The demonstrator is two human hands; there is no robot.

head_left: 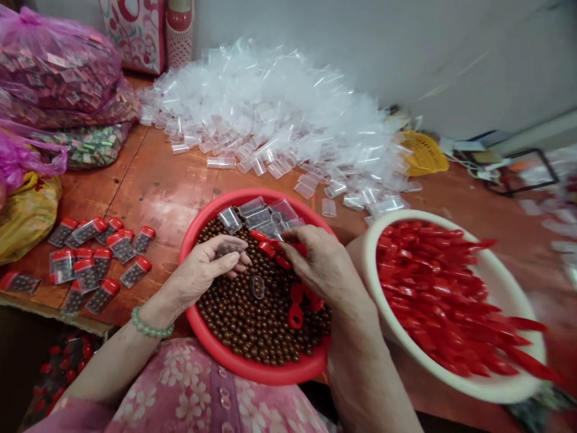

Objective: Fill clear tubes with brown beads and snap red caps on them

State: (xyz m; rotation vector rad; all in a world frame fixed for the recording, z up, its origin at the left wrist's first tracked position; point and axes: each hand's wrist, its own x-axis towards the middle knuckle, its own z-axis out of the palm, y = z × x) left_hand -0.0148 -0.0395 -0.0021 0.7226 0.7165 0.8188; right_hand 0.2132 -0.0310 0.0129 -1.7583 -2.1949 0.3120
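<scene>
My left hand, with a green bead bracelet on its wrist, is closed round a small clear container; dark balls seem to show through its wall. Below both hands is a red basin of brown balls. My right hand hangs over its right side, fingers curled down at some red plastic caps. Whether one is pinched there is hidden by the fingers. Further red caps lie on the balls by my right wrist. Clear empty containers rest along the basin's far side.
At right stands a white tub heaped with red plastic parts. Behind is a large pile of clear containers. Filled red-capped containers lie on the table at left, near stuffed purple bags. A yellow basket sits at the back.
</scene>
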